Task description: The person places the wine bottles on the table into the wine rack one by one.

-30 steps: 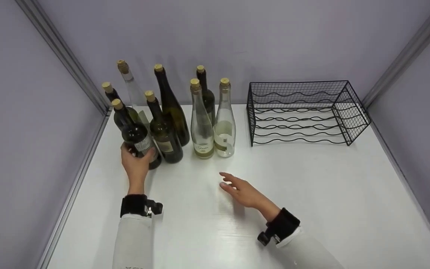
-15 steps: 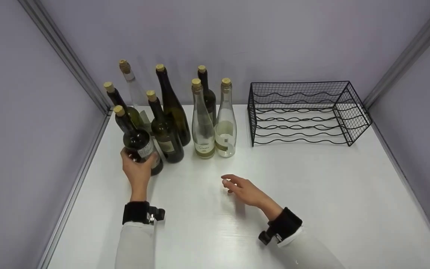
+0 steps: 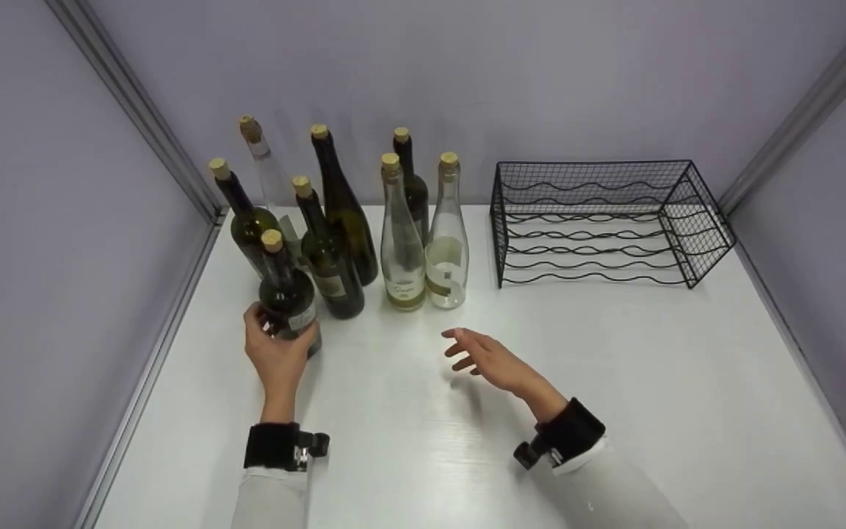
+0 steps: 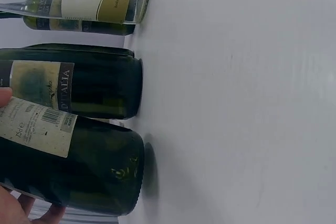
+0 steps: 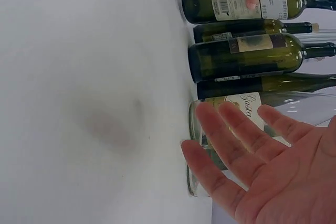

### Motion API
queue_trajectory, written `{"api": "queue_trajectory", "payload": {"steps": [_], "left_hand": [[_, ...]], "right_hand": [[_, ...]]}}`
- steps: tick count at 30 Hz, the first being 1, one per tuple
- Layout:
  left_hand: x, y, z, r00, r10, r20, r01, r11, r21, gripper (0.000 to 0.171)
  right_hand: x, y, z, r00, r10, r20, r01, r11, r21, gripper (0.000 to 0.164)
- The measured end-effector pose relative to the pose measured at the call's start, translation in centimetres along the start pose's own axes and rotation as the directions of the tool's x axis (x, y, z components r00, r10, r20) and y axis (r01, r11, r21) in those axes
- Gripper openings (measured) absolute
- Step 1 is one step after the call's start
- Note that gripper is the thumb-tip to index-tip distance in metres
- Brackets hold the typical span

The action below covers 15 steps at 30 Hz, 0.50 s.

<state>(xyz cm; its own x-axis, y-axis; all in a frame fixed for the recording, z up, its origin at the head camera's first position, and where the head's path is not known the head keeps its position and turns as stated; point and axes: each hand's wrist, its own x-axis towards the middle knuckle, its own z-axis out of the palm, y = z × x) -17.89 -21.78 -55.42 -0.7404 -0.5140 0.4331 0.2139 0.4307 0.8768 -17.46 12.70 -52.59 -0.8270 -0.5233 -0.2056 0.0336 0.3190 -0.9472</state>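
Observation:
My left hand (image 3: 276,353) grips a dark green wine bottle (image 3: 287,292) by its lower body, fingers on one side and thumb on the label. This corked bottle stands in front of the left group, and its base is close over the table in the left wrist view. Right beside it is another dark wine bottle (image 3: 331,273) with a tan label. My right hand (image 3: 493,360) hovers over the white table with its fingers spread and holds nothing. Two clear bottles, one labelled (image 3: 402,257) and one with a pale band (image 3: 446,253), stand beyond it.
A black wire wine rack (image 3: 592,279) stands at the back right. More corked bottles stand behind, among them a green one (image 3: 252,220), a tall dark one (image 3: 353,235) and a clear one (image 3: 270,180). Pale walls enclose the white table (image 3: 614,382).
My left hand has drawn the gripped wine bottle toward me and slightly right, away from the green bottle behind it. My right hand has shifted slightly right, its fingers spreading more.

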Motion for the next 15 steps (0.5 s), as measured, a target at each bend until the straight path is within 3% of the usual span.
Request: {"api": "queue_trajectory", "payload": {"steps": [5,8,11,15], "left_hand": [[-0.9,1.1,0.0,0.997,0.038,0.063,-0.042,0.997,0.059,0.077],[-1.3,1.6,0.2,0.989,0.114,0.092,-0.124,0.987,0.105,0.076],[-1.7,1.8,0.6,0.972,0.205,0.115,-0.222,0.961,0.163,0.074],[-2.2,2.0,1.1,0.935,0.322,0.147,-0.346,0.918,0.194,0.070]], "right_hand": [[-0.3,-0.5,-0.8,1.000,-0.005,-0.006,0.005,1.000,0.028,0.061],[-0.4,-0.9,-1.4,1.000,-0.017,-0.012,0.018,0.999,0.038,0.064],[-0.5,-1.2,-1.8,0.999,-0.030,-0.013,0.031,0.999,0.044,0.065],[-0.7,-1.4,-2.2,0.999,-0.040,-0.014,0.041,0.997,0.065,0.064]]}}
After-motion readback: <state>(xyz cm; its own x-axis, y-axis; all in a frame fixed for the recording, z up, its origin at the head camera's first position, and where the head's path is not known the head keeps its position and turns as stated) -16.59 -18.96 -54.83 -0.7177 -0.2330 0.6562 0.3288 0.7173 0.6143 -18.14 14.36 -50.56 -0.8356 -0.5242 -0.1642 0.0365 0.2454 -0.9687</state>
